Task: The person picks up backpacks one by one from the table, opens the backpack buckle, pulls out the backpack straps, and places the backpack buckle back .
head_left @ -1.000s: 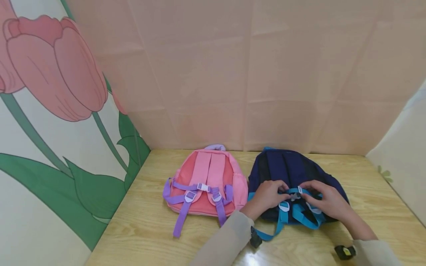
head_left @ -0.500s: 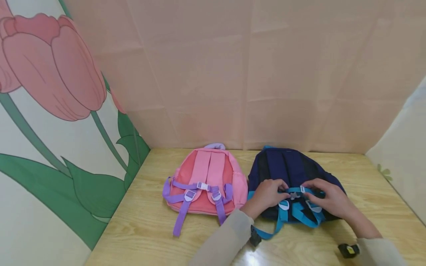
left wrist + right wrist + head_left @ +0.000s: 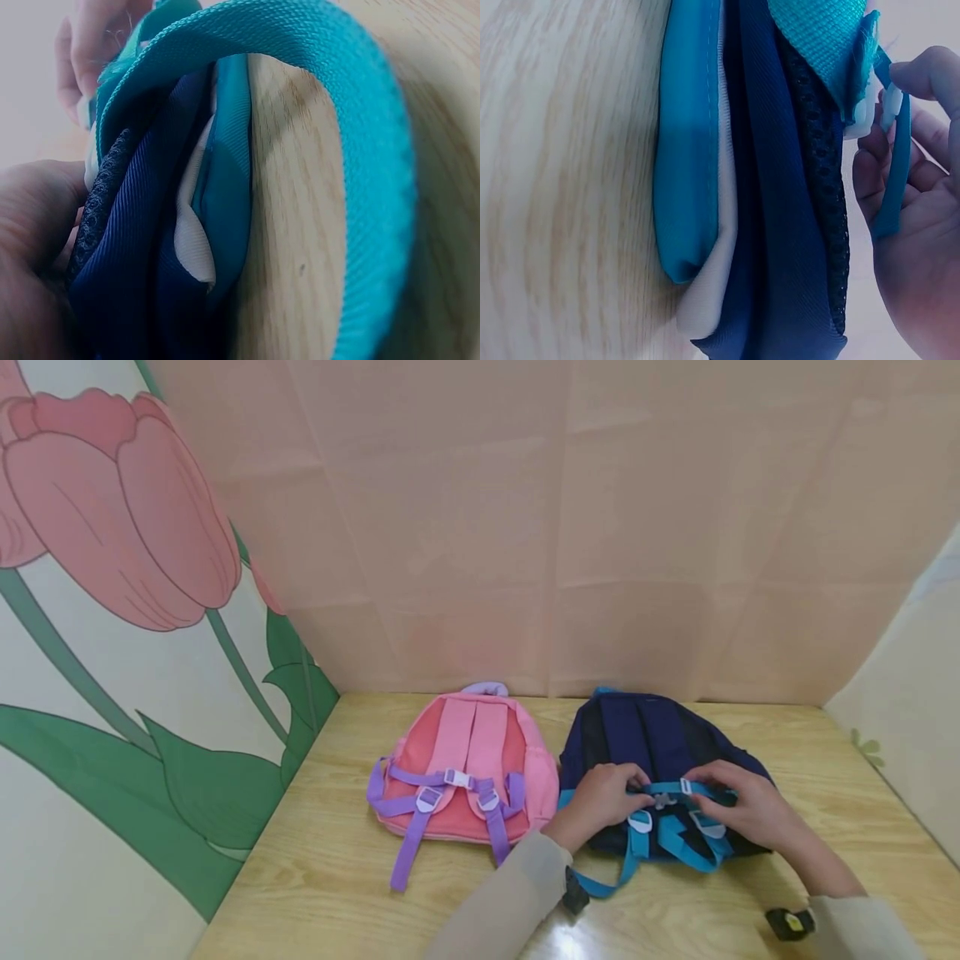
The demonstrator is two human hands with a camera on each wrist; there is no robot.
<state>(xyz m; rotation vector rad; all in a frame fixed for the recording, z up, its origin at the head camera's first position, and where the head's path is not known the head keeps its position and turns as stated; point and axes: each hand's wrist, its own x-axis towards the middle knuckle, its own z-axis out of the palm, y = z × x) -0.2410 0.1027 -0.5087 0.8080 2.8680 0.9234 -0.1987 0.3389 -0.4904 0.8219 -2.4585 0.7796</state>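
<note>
The navy backpack (image 3: 652, 735) is laid on the bench (image 3: 300, 877) harness side up, presumably to expose its fittings. Its blue cross strap (image 3: 663, 788) is pinched by the left grip (image 3: 603, 797) at nine o'clock and the right grip (image 3: 750, 802) at three, which probably steadies it. A white slider (image 3: 686, 786) is exposed just beside the right grip, and a grey buckle (image 3: 663, 800) is seen at six o'clock of the strap. The pink backpack (image 3: 450, 735) is set close by at nine o'clock, untouched by either grip.
</note>
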